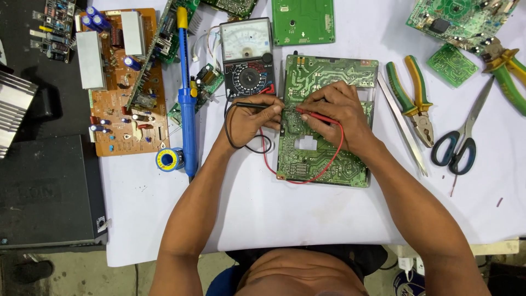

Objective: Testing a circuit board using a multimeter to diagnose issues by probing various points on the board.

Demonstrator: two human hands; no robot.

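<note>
Head view, near to far. Bare white table cover (307, 214) lies below both forearms, its front edge free. Left hand (253, 116) pinches a black probe (249, 104); right hand (335, 112) pinches a red probe (316, 115); both tips meet the green circuit board (323, 159) under the hands. Just beyond the left hand: analogue meter (247, 55), white dial above, black selector below. Left of it: blue desoldering pump (187, 104), solder spool (167, 159), brown board (126, 87). Right of the right hand: pliers (413, 101), scissors (463, 140).
</note>
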